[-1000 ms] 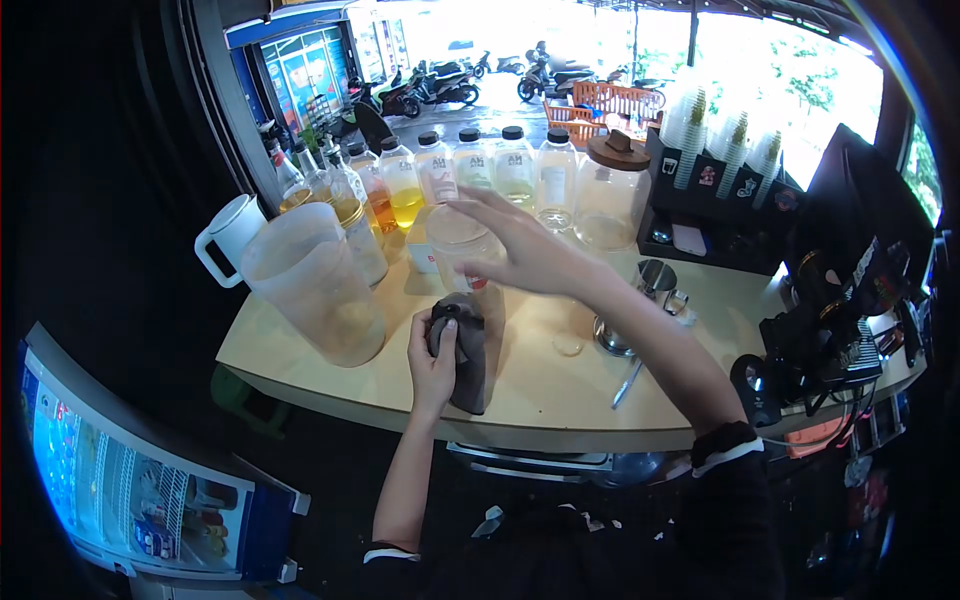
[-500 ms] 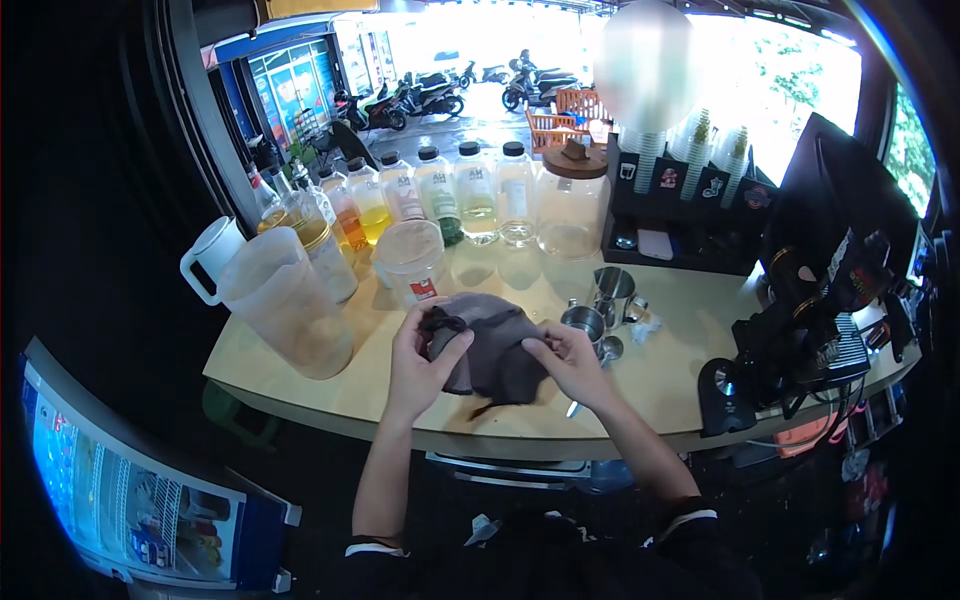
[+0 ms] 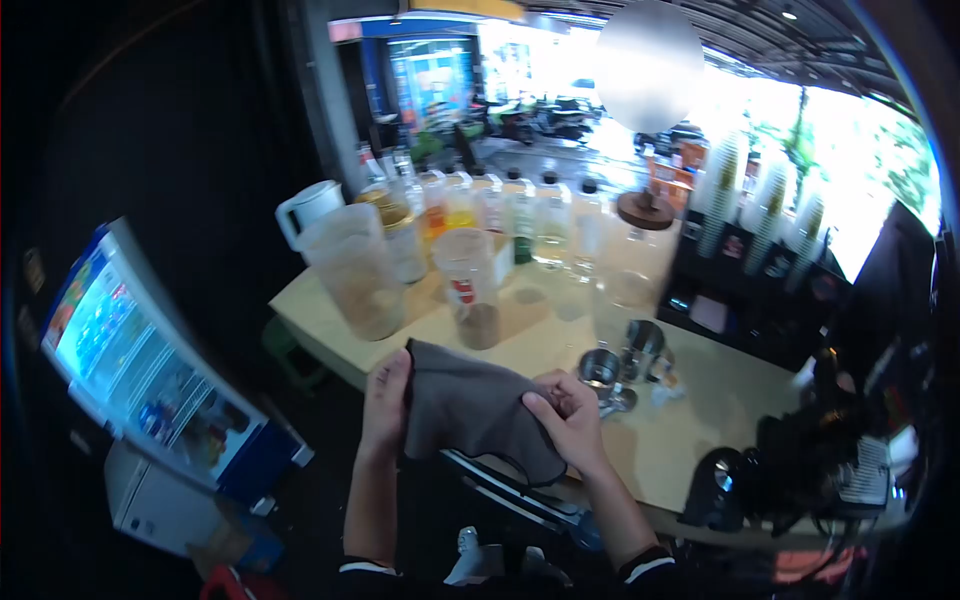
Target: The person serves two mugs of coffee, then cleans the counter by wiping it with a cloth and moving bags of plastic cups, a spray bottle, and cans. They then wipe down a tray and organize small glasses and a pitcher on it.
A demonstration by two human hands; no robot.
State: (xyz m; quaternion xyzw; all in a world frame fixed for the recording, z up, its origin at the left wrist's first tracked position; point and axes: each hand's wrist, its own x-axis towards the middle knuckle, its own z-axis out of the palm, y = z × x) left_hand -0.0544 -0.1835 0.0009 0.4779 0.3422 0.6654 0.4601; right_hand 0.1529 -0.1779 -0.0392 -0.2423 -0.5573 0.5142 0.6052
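Observation:
A dark grey cloth (image 3: pixel 475 410) hangs spread between my two hands, above the counter's front edge. My left hand (image 3: pixel 387 400) pinches its upper left corner between thumb and fingers. At the cloth's right side, my right hand (image 3: pixel 568 415) grips the edge, fingers curled. Just beyond the cloth stands a clear plastic container (image 3: pixel 470 290) with a red label. To the right of it are a small metal cup (image 3: pixel 599 368), a metal pitcher (image 3: pixel 643 350) and a spoon (image 3: pixel 622 401).
Large plastic pitcher (image 3: pixel 360 275), white jug (image 3: pixel 314 212) and a row of bottles (image 3: pixel 552 225) stand at the back left. A wooden-lidded jar (image 3: pixel 630 270) is behind the metal cups. A black machine (image 3: pixel 810 450) occupies the right; a lit fridge (image 3: pixel 165 370) stands left.
The bunched cloth is now opened out flat between my hands and held lower. The view has turned, so the counter items appear further right and the fridge shows more fully.

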